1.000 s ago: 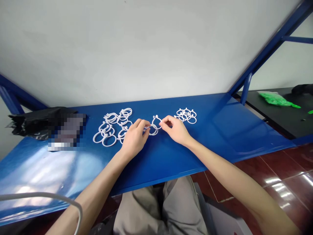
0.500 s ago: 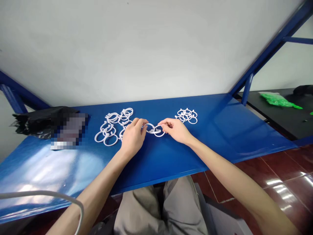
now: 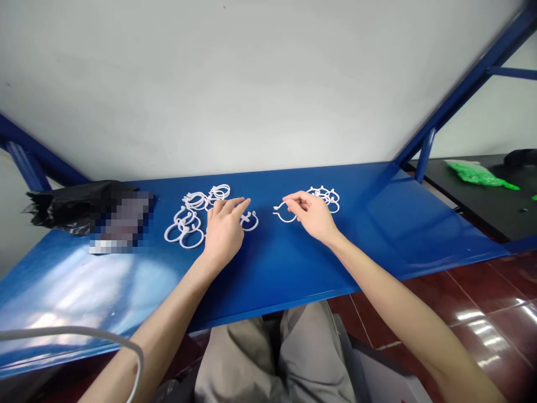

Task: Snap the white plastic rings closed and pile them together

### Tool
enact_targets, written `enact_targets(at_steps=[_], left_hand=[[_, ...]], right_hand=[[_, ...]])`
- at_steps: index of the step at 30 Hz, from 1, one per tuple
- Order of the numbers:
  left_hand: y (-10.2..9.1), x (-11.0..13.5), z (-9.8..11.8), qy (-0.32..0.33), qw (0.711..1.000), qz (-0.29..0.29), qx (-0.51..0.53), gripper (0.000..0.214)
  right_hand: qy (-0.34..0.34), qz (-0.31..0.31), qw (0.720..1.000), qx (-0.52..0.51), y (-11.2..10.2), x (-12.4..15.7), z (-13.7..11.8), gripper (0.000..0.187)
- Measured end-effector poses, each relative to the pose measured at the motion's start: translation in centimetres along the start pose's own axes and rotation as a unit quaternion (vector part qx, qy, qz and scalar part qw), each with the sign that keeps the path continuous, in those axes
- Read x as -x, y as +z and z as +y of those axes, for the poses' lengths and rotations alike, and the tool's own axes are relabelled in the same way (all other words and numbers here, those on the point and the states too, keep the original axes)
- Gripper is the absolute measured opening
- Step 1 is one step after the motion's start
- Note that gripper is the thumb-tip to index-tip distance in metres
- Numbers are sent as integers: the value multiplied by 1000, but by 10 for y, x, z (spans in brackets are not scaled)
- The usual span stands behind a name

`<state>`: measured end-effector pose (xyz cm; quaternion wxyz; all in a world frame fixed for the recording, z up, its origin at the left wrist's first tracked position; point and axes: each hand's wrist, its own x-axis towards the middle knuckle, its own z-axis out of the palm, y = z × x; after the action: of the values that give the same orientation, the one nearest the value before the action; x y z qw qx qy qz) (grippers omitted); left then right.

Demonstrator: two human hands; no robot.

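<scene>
My right hand [image 3: 311,215] pinches one white plastic ring [image 3: 284,214] just above the blue shelf [image 3: 377,224], beside a small pile of white rings [image 3: 325,197] on its right. My left hand [image 3: 225,228] lies flat with fingers stretched out over another white ring [image 3: 250,220] at the edge of a larger heap of white rings [image 3: 193,217]. The two rings are apart.
A black plastic bag [image 3: 62,207] with a blurred patch lies at the shelf's left end. Blue frame struts [image 3: 461,84] rise at both sides. A black table [image 3: 482,196] with green items stands to the right. A white cable [image 3: 84,338] crosses the lower left.
The two rings held together between both hands have come apart. My right hand carried one ring to the right; my left hand opened and moved left onto the other ring.
</scene>
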<state>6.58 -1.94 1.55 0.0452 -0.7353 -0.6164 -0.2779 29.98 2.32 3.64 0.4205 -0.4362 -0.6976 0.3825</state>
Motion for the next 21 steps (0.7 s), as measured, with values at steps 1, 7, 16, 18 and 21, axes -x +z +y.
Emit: enact_targets(at_steps=[1, 7, 16, 18, 21], left_hand=[[0, 1, 2, 2, 1000, -2, -1, 63], [-11, 2, 25, 27, 994, 3, 105, 30], [-13, 0, 33, -118, 950, -78, 280, 29], [-12, 0, 33, -131, 944, -87, 291, 31], [-10, 2, 33, -127, 946, -71, 289, 30]], right_hand=[[-2, 3, 1000, -11, 0, 0, 0, 28], [4, -14, 996, -89, 9, 5, -2, 27], [-43, -65, 996, -45, 24, 16, 3, 23], [-52, -60, 997, -25, 25, 17, 4, 21], [-55, -58, 997, -5, 28, 19, 4, 20]])
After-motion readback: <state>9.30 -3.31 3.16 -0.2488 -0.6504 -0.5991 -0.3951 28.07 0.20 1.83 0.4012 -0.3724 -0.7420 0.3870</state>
